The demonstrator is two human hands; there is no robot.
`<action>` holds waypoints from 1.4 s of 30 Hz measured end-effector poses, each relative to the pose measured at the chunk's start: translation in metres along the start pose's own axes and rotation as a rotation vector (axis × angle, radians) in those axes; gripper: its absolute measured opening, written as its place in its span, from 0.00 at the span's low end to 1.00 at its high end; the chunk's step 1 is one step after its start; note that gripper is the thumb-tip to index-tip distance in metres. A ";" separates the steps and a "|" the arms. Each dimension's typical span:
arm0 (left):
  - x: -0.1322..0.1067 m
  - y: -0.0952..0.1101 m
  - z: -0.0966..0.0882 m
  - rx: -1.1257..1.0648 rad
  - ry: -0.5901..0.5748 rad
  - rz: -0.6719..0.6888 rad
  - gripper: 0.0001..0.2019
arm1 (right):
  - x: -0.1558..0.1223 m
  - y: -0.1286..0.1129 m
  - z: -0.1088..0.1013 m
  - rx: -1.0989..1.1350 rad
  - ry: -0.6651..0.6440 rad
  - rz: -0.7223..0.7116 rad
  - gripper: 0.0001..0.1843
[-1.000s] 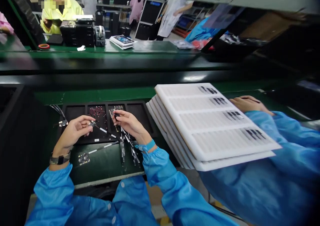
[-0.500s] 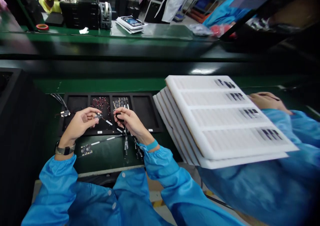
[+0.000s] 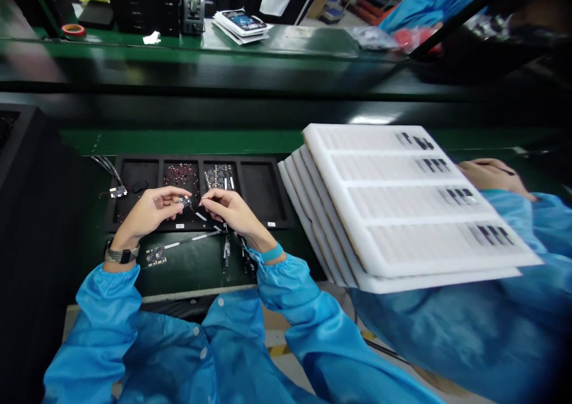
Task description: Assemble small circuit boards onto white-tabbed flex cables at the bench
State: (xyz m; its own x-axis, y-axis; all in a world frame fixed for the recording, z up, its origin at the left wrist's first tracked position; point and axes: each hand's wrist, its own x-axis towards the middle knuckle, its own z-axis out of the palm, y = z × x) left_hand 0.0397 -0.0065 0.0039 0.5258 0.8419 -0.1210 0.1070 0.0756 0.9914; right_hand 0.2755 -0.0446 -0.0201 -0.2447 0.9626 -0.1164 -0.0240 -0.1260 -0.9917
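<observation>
Green bench [image 3: 190,279], right hand [image 3: 232,212] nearer circuit board [image 3: 185,201]

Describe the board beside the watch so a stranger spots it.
From the stack of white foam trays, go left to the black compartment tray. Just in front of it, on the green bench beside the watch, lies a small dark circuit board with a pale strip leading right. Unlike the second board in the left hand, it lies unheld.

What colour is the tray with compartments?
Black; the tray shows best in the head view.
</observation>
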 end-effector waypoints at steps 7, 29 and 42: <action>0.002 -0.004 0.005 0.086 0.004 0.026 0.18 | -0.003 0.000 0.001 -0.064 -0.022 -0.021 0.22; -0.018 0.006 -0.013 -0.380 -0.039 0.021 0.18 | -0.010 -0.002 0.007 -0.111 -0.032 -0.042 0.20; -0.001 -0.003 0.004 0.023 -0.075 -0.044 0.13 | -0.010 -0.003 0.009 -0.076 -0.080 -0.012 0.20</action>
State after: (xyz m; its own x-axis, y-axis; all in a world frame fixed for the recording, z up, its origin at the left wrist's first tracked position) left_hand 0.0422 -0.0103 0.0005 0.5820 0.7954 -0.1690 0.1502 0.0991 0.9837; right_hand 0.2690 -0.0564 -0.0153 -0.3211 0.9415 -0.1026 0.0456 -0.0929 -0.9946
